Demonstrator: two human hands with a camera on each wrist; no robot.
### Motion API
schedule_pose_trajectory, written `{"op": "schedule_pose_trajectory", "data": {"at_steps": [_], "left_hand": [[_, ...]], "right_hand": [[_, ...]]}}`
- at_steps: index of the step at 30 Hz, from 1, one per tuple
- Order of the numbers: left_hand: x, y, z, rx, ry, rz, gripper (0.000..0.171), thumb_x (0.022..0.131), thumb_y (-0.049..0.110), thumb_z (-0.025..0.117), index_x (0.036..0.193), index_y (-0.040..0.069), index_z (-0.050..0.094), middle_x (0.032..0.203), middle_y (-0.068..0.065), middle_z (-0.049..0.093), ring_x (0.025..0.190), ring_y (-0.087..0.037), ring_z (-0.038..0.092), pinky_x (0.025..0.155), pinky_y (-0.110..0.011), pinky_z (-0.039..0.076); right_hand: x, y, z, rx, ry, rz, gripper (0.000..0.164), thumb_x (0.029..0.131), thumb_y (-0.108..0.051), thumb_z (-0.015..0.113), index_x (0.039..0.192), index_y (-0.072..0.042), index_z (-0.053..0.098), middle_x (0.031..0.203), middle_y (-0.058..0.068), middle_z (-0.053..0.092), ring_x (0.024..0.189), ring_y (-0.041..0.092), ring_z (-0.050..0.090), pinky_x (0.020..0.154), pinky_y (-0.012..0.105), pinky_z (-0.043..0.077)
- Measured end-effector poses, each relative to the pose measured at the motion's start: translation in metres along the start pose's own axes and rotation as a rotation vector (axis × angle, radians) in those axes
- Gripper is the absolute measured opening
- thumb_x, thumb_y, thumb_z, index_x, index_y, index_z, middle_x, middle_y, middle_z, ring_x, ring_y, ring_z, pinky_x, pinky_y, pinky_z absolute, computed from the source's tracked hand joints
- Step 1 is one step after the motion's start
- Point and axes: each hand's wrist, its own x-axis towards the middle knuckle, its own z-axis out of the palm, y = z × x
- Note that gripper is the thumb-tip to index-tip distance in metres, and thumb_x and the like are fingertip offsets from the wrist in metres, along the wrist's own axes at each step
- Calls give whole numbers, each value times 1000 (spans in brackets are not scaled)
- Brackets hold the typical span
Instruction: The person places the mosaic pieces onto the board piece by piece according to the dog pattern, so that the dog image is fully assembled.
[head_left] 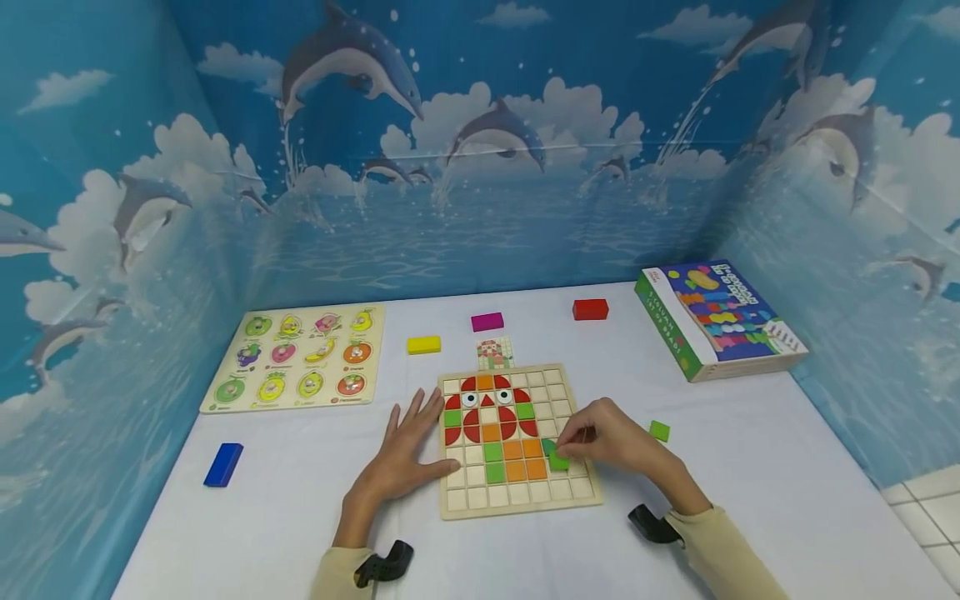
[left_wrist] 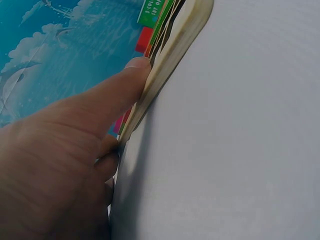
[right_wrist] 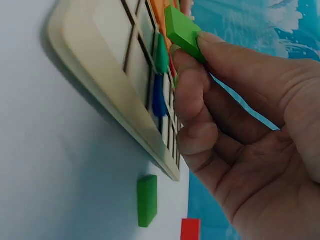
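Observation:
A wooden grid board [head_left: 521,504] lies on the table, with red, orange, green and white tiles forming a figure that has two round eyes. My left hand [head_left: 408,454] has its fingers spread at the board's left edge; in the left wrist view the thumb [left_wrist: 117,90] touches the rim. Between thumb and fingertips my right hand [head_left: 607,437] pinches a green square tile [right_wrist: 184,31], held tilted over the lower right of the grid. Below it, a darker green piece [right_wrist: 162,55] and a blue piece [right_wrist: 159,95] show on the board in the right wrist view.
Another green tile [head_left: 659,431] lies right of the board. A small pattern card [head_left: 495,353] sits behind it, near yellow [head_left: 423,345], magenta [head_left: 487,322] and red [head_left: 590,309] blocks. A fruit puzzle board [head_left: 300,358] and blue block [head_left: 223,465] are left; a game box [head_left: 720,321] stands back right.

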Motion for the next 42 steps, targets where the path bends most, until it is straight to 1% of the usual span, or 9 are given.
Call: {"op": "schedule_pose_trajectory", "data": {"at_steps": [3, 7, 11, 16, 20, 29, 33, 37, 42], "left_hand": [[1, 2, 0, -4, 2, 4, 107, 88, 38, 90, 173, 18, 28, 180, 5, 18, 169, -20, 0, 135, -53, -7], [1, 2, 1, -5, 5, 6, 106, 88, 39, 89, 173, 18, 28, 180, 5, 19, 169, -21, 1, 135, -52, -7], [1, 2, 0, -6, 3, 8, 106, 88, 39, 89, 172, 17, 28, 180, 4, 19, 169, -21, 1, 135, -52, -7], [1, 2, 0, -4, 5, 7, 107, 88, 38, 90, 172, 18, 28, 180, 5, 19, 169, -21, 1, 135, -52, -7], [1, 0, 0, 1, 7, 3, 107, 88, 39, 90, 173, 19, 28, 180, 6, 19, 169, -20, 1, 135, -53, -7], [1, 0, 0, 7, 4, -2, 108, 87, 40, 90, 173, 20, 27, 180, 7, 18, 169, -20, 0, 135, -52, -7], [1, 0, 1, 2, -2, 0, 107, 88, 40, 89, 173, 19, 28, 180, 6, 18, 169, -20, 0, 136, -52, -7], [1, 1, 1, -1, 1, -7, 107, 88, 40, 89, 173, 19, 28, 180, 5, 19, 169, -20, 1, 135, -51, -8], [1, 1, 1, -2, -2, -11, 107, 88, 40, 89, 173, 19, 27, 180, 6, 18, 169, -20, 0, 135, -51, -9]], "right_hand": [[1, 1, 7, -21, -8, -21, 4, 90, -6, 88, 87, -8, 85, 79, -9, 75, 68, 3, 56, 60, 19, 52], [1, 1, 12, -44, 9, -38, 10, 89, -3, 87, 84, -10, 84, 74, -9, 71, 64, 1, 53, 56, 18, 48], [0, -1, 15, -62, 19, -36, 14, 87, -1, 88, 81, -13, 84, 74, -10, 70, 64, 2, 54, 56, 19, 49], [2, -3, 16, -94, 23, -38, 17, 84, -1, 91, 79, -16, 84, 74, -14, 68, 70, 3, 55, 60, 20, 51], [4, -2, 17, -91, 19, -65, 17, 83, 0, 91, 79, -15, 85, 75, -12, 68, 71, 3, 55, 61, 20, 52], [8, -1, 19, -55, -1, -75, 15, 83, -1, 92, 79, -14, 85, 79, -9, 70, 69, 3, 56, 60, 20, 52], [5, 3, 9, -40, 33, -62, 14, 84, -3, 92, 82, -15, 85, 79, -9, 71, 68, 5, 56, 59, 19, 50], [-4, 13, -12, -104, 104, -31, 12, 85, -7, 92, 91, -15, 86, 84, -11, 72, 72, 11, 58, 63, 22, 52], [-25, 29, -44, -189, 186, 58, 27, 83, -10, 94, 108, -11, 85, 93, -3, 75, 81, 21, 62, 67, 25, 53]]}}
